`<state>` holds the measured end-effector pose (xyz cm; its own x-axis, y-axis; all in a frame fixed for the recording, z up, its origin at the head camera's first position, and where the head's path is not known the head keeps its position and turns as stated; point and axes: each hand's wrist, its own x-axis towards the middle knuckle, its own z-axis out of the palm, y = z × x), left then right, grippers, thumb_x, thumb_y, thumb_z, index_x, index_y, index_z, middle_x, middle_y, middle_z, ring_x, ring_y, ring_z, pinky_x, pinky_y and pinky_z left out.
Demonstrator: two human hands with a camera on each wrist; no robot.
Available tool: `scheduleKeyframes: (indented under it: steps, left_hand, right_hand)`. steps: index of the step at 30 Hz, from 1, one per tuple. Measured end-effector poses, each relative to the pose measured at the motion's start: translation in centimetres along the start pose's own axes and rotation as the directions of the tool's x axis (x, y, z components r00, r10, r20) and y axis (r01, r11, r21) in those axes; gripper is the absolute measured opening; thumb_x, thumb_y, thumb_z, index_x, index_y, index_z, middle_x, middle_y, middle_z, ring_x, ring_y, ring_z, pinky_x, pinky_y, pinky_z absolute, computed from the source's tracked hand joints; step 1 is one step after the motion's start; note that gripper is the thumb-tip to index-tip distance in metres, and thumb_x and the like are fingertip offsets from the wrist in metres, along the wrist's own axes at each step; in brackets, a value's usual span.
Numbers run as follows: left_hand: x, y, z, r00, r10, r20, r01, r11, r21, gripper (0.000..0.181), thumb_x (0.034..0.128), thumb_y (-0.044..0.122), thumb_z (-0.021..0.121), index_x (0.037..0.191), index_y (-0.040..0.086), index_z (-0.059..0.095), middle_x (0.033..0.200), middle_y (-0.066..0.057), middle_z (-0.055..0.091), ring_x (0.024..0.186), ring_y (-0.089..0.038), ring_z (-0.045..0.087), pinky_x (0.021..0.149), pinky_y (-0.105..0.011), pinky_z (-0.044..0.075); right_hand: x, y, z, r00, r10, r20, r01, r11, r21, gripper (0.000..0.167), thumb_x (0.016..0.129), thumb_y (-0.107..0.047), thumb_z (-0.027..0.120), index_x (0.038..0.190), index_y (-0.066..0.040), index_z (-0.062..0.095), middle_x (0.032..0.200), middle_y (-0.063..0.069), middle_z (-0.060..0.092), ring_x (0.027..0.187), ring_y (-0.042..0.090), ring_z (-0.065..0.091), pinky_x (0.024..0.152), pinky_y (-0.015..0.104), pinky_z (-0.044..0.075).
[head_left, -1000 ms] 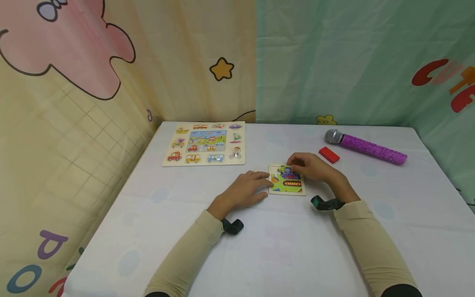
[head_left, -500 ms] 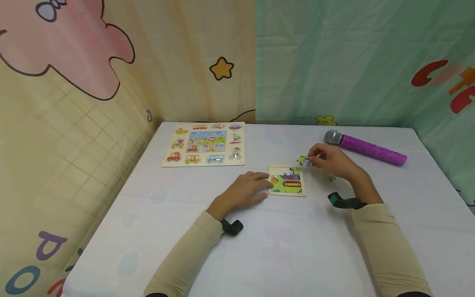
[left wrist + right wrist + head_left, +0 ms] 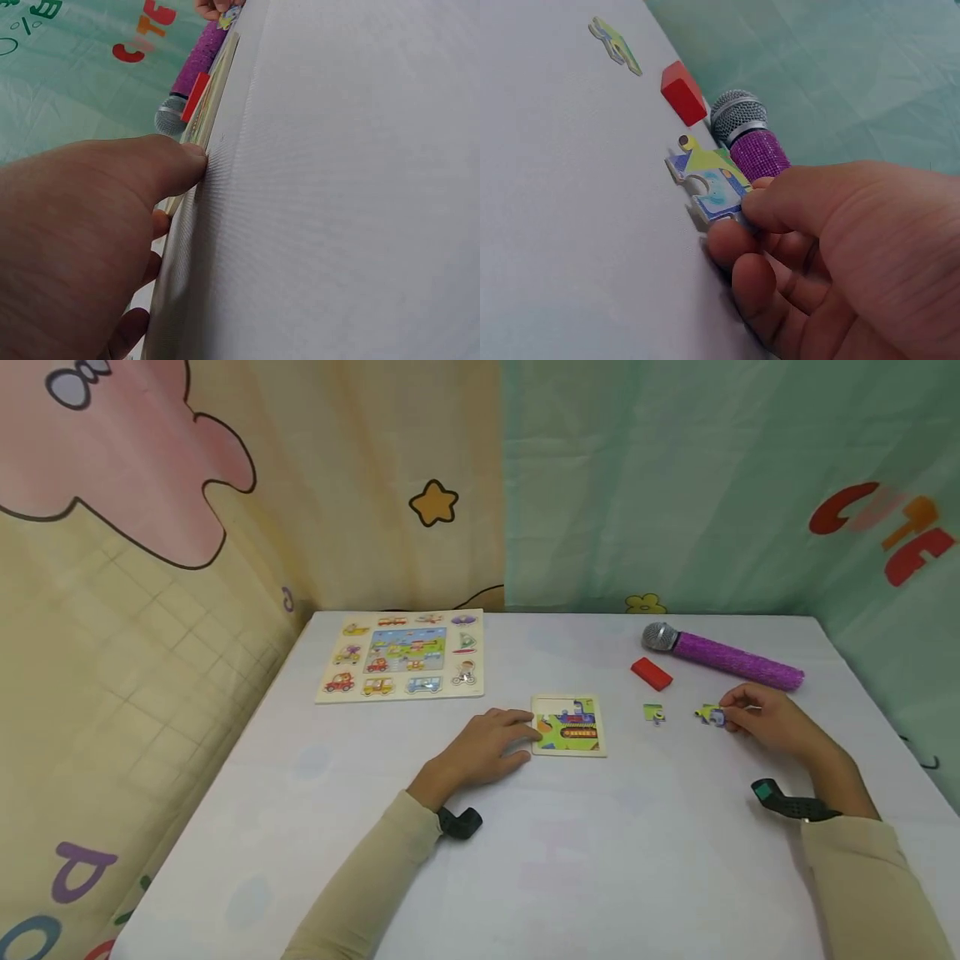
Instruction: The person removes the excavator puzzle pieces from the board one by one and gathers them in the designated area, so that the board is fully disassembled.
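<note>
My left hand rests on the white table, its fingertips touching the left edge of a small wooden puzzle board. That board shows a digger-like vehicle on green, with a bare pale gap along its top. Off to the right, my right hand pinches a green and blue puzzle piece between thumb and fingers, low over the tabletop. Another green puzzle piece lies flat between the board and the held piece. In the left wrist view the thumb lies at the board's edge.
A red block sits behind the loose piece. Beyond it lies a purple glittery microphone with its silver head to the left. At the back left is a large vehicle puzzle board. Printed curtains hang behind the table.
My right hand has lifted a puzzle piece out of the board's top and carried it right, past the loose piece. The left hand has stayed at the board. The head view has shifted slightly.
</note>
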<state>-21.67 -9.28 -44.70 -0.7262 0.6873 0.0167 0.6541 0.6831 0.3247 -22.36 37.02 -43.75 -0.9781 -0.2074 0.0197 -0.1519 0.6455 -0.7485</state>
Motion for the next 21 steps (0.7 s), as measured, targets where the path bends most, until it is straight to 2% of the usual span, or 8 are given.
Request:
scheduleKeyframes:
  steps: [3, 9, 16, 21]
  left_hand:
    - [-0.1, -0.1, 0.1, 1.000, -0.003, -0.004, 0.003, 1.000, -0.006, 0.038, 0.1014, 0.035, 0.062, 0.138, 0.027, 0.064, 0.153, 0.002, 0.046, 0.137, -0.020, 0.041, 0.109, -0.043, 0.036]
    - [0.0, -0.2, 0.3, 1.000, -0.005, -0.006, 0.005, 1.000, -0.004, 0.038, 0.1014, 0.035, 0.062, 0.139, 0.028, 0.063, 0.153, 0.003, 0.045, 0.138, -0.019, 0.041, 0.109, -0.044, 0.036]
    - [-0.1, -0.1, 0.1, 1.000, 0.008, -0.011, -0.008, 1.000, 0.005, 0.038, 0.1017, 0.035, 0.062, 0.139, 0.027, 0.063, 0.153, 0.002, 0.046, 0.137, -0.020, 0.042, 0.108, -0.043, 0.037]
    - [-0.1, 0.0, 0.1, 1.000, 0.005, -0.009, -0.005, 1.000, 0.004, 0.038, 0.1015, 0.035, 0.062, 0.138, 0.027, 0.063, 0.153, 0.002, 0.046, 0.137, -0.020, 0.042, 0.109, -0.043, 0.036]
  right_hand:
    - [0.0, 0.2, 0.4, 0.999, -0.026, -0.033, 0.025, 1.000, -0.017, 0.014, 0.101, 0.002, 0.057, 0.110, 0.013, 0.058, 0.095, 0.020, 0.063, 0.073, 0.005, 0.059, 0.062, 0.021, 0.052]
    - [0.3, 0.2, 1.1, 0.996, -0.030, -0.080, 0.015, 0.982, -0.191, 0.012, 0.101, -0.006, 0.061, 0.107, 0.003, 0.065, 0.096, 0.014, 0.067, 0.081, 0.015, 0.056, 0.067, 0.019, 0.046]
    - [0.5, -0.4, 1.8, 0.995, -0.061, -0.077, 0.038, 0.961, -0.274, 0.009, 0.100, -0.004, 0.061, 0.106, 0.000, 0.065, 0.100, 0.018, 0.068, 0.087, 0.031, 0.060, 0.075, 0.043, 0.048]
    - [0.8, -1.0, 2.3, 0.996, -0.071, -0.059, 0.049, 0.951, -0.306, 0.007, 0.099, -0.001, 0.061, 0.104, 0.001, 0.065, 0.097, 0.016, 0.067, 0.087, 0.032, 0.060, 0.077, 0.049, 0.047]
